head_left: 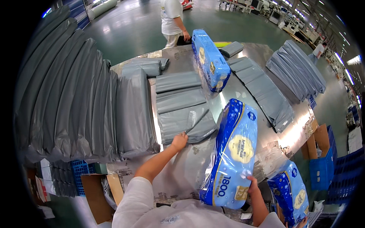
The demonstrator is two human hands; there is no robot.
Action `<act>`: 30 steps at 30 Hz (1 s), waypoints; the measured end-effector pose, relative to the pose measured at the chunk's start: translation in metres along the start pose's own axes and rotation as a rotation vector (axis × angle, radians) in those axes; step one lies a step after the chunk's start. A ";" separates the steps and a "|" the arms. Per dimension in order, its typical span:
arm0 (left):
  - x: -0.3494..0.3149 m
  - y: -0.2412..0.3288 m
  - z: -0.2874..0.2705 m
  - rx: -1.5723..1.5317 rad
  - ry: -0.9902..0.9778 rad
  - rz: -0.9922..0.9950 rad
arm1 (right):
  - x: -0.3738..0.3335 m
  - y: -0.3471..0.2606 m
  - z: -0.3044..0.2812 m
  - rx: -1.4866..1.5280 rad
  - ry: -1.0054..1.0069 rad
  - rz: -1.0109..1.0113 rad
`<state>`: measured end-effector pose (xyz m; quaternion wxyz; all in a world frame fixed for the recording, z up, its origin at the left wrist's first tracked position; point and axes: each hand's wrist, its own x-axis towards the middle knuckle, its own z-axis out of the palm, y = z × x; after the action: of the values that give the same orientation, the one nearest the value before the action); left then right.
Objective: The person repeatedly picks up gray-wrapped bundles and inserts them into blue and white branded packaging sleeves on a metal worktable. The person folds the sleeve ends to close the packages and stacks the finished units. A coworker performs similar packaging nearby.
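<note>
My left hand [180, 141] pinches the near edge of the top grey plastic mailing bag in a flat, overlapping stack [182, 100] on the metal table. Upright before me on the right stands a long blue plastic-wrapped pack [237, 152], tilted a little. My right hand [251, 184] grips its lower right side, with the thumb on the front and the other fingers mostly hidden. Farther back on the table is a second blue pack [211, 60]. At lower right another person's hand [302, 222] touches a third blue pack [291, 193].
Filled grey bags [68, 95] stand in a tall row at left. More grey bags [262, 89] lie flat on the table [182, 171], with a bundle [296, 70] at far right. A person [172, 21] stands beyond the table. Cardboard boxes [97, 197] and blue crates [321, 173] flank it.
</note>
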<state>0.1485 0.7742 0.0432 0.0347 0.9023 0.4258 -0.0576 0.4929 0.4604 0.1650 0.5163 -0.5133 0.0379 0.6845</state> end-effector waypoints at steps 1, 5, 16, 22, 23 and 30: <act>0.003 0.009 0.007 0.095 -0.013 0.055 | -0.002 -0.012 0.001 -0.003 0.009 -0.021; -0.004 0.035 -0.036 -0.084 -0.187 0.139 | -0.021 -0.039 0.012 -0.046 -0.038 -0.133; -0.011 -0.023 0.021 -0.919 0.162 -0.284 | 0.029 0.037 0.032 -0.646 -0.460 -0.050; -0.017 -0.079 -0.005 -0.821 0.722 -0.470 | 0.051 0.043 0.040 -1.191 -0.788 0.273; -0.017 -0.091 0.001 -0.768 0.659 -0.365 | 0.070 0.034 0.029 -1.429 -0.903 0.224; -0.028 -0.081 0.011 -1.323 0.304 -0.266 | 0.240 -0.049 0.153 -1.583 -0.143 -1.321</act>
<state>0.0671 0.8029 0.0353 0.5104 0.6296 0.4786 0.3377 0.4418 0.7322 0.0825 0.3046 -0.5827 -0.7434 0.1226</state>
